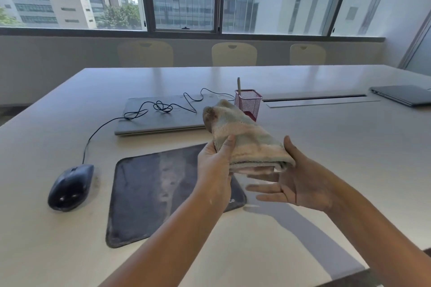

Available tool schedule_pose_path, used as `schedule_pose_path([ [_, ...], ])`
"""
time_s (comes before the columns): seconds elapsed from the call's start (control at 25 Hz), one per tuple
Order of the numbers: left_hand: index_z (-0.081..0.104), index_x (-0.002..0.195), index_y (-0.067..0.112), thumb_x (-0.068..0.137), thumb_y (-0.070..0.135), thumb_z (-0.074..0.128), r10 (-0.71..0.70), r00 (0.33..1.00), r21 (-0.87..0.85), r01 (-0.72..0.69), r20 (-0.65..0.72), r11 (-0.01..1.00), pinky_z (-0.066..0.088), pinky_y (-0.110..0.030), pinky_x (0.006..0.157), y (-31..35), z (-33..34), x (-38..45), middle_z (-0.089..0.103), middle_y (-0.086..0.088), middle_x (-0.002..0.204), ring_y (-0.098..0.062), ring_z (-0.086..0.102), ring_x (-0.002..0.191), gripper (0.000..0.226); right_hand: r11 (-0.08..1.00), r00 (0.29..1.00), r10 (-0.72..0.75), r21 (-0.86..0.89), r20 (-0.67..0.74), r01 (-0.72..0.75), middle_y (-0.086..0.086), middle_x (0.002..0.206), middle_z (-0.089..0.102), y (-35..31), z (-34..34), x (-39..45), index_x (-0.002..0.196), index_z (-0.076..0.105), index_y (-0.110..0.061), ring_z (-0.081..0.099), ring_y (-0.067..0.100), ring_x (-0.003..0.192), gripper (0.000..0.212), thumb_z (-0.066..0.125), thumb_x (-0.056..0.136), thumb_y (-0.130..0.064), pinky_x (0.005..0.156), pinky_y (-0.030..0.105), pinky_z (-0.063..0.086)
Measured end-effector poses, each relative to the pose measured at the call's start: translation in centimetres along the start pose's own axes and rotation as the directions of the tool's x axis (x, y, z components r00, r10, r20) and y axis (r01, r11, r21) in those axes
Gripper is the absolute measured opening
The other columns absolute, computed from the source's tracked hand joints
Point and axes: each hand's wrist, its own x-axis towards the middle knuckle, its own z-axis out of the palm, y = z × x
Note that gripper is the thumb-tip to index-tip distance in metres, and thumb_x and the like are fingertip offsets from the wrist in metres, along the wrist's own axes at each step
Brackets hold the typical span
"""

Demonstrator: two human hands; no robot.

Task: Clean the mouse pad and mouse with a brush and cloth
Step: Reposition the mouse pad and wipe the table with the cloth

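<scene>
Left hand (214,170) grip curled on folded cloth (245,140), right hand (291,182) grip spread, mouse pad (149,193) lettering unreadable

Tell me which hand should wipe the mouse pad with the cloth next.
Probably left. The left hand already pinches the cloth directly above the mouse pad; the right hand only supports it, fingers straight, off the pad's right edge.

A pale bench (303,142) fills the frame. On it, at left, lies a dark wired mouse (70,187), just beside a dusty dark mouse pad (149,193) at centre. Behind them lie a closed grey laptop (161,116) and a red mesh pen holder (248,103); another closed laptop (403,95) lies at far right.
</scene>
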Motion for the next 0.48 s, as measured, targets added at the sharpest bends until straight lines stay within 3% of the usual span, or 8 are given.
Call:
schedule_pose_path([
  [0.08, 0.064, 0.089, 0.01, 0.088, 0.016, 0.059, -0.016, 1.0, 0.026, 0.016, -0.02, 1.0, 0.053, -0.032, 0.068, -1.3, 0.8, 0.6, 0.07, -0.007, 0.082, -0.019, 0.067, 0.071, 0.008, 0.991, 0.998, -0.065, 0.12, 0.012, 0.063, 0.024, 0.11, 0.067, -1.0, -0.9, -0.5, 0.11, 0.064, -0.001, 0.068, 0.037, 0.095, 0.056, 0.056, 0.08, -0.048, 0.074, 0.049, 0.057],
  [0.2, 0.062, 0.1, 0.007, 0.09, 0.015, 0.056, -0.071, 0.997, 0.094, 0.074, -0.04, 0.993, 0.054, -0.03, 0.067, -3.2, 1.5, 1.7, 0.069, -0.011, 0.091, -0.021, 0.067, 0.078, 0.014, 0.969, 0.966, -0.238, 0.049, -0.102, 0.244, 0.011, 0.082, 0.07, -2.3, -2.4, -0.7, 0.105, 0.061, -0.001, 0.069, 0.018, 0.068, 0.03, 0.058, 0.082, -0.02, 0.062, 0.031, 0.06],
  [0.32, 0.06, 0.108, 0.006, 0.092, 0.013, 0.054, -0.112, 0.993, 0.171, 0.118, -0.043, 0.978, 0.055, -0.033, 0.075, -4.8, 2.9, 3.3, 0.068, -0.012, 0.1, -0.024, 0.066, 0.089, 0.019, 0.942, 0.934, -0.332, -0.106, -0.135, 0.32, 0.008, 0.091, 0.065, -3.7, -4.3, 0.0, 0.122, 0.05, -0.005, 0.067, 0.014, 0.067, 0.03, 0.049, 0.092, -0.011, 0.06, 0.026, 0.059],
  [0.48, 0.058, 0.109, 0.007, 0.091, 0.016, 0.055, -0.069, 0.991, 0.318, 0.104, -0.118, 0.942, 0.048, -0.045, 0.095, -5.7, 5.7, 6.3, 0.064, -0.016, 0.111, -0.03, 0.062, 0.103, 0.02, 0.855, 0.852, -0.479, -0.331, -0.21, 0.399, 0.003, 0.128, 0.048, -7.2, -5.8, 1.4, 0.145, 0.022, -0.009, 0.061, 0.017, 0.093, 0.062, 0.054, 0.091, -0.01, 0.061, 0.029, 0.06],
])
